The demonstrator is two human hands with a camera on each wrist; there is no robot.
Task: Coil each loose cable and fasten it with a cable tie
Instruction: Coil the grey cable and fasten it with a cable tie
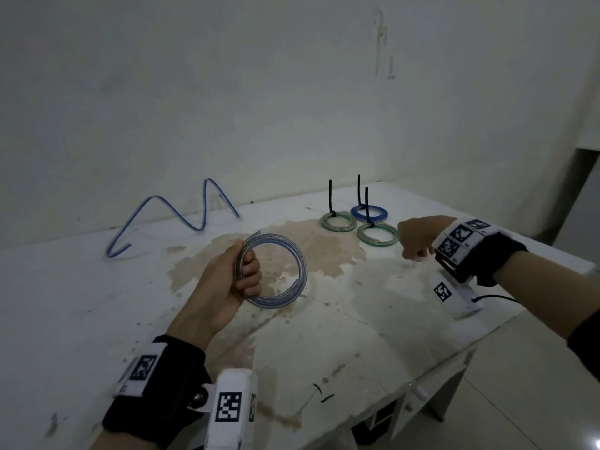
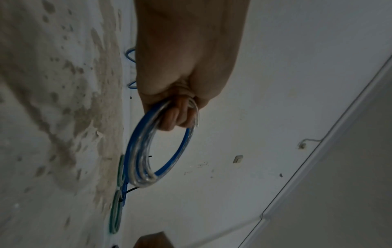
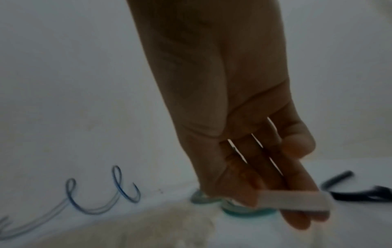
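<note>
My left hand (image 1: 233,280) grips a coil of blue and clear cable (image 1: 293,254), holding it upright above the stained white table (image 1: 97,319); the left wrist view shows the fingers (image 2: 180,117) curled through the coil (image 2: 137,151). My right hand (image 1: 418,237) hovers near the tied coils and pinches a white flat strip (image 3: 318,202), apparently a cable tie, between thumb and fingers (image 3: 275,176). A loose blue cable (image 1: 175,219) zigzags along the back wall and also shows in the right wrist view (image 3: 95,201).
Three tied coils lie at the back right: a green coil (image 1: 336,221), a blue coil (image 1: 368,212) and another green coil (image 1: 377,234), each with a black tie tail standing up. Black ties (image 3: 360,193) lie further right. Small black offcuts (image 1: 321,393) sit near the table's front edge.
</note>
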